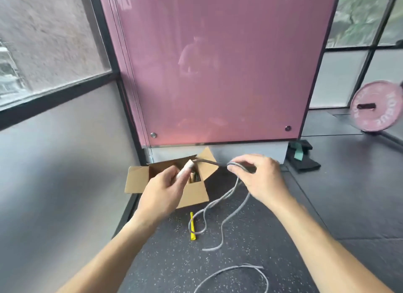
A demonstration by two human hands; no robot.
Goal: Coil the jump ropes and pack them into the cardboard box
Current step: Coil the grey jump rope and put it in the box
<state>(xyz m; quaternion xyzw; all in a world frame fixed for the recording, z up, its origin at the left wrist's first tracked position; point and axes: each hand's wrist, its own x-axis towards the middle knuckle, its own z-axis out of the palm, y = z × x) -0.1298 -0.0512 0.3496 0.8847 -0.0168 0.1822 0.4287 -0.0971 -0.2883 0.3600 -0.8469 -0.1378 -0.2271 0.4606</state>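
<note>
Two hands work one jump rope just above the open cardboard box (137, 180), which sits on the speckled rubber floor (283, 238) against the foot of a pink panel (218, 63). The left hand (161, 190) grips a pale handle (185, 171), fingers curled round it. The right hand (263, 179) pinches a small bunch of grey rope (226, 196) loops near its fingertips. A short taut stretch runs between the two hands.

Most of the rope hangs slack from the right hand and snakes across the floor, one end passing by a yellow handle (192, 226). I cannot tell whether they join. Something already lies in the box, too dim to name.

Coiling looks early, with only a few loops gathered. Next, the right hand needs to draw up more slack and lay even loops before anything goes into the box.
</note>
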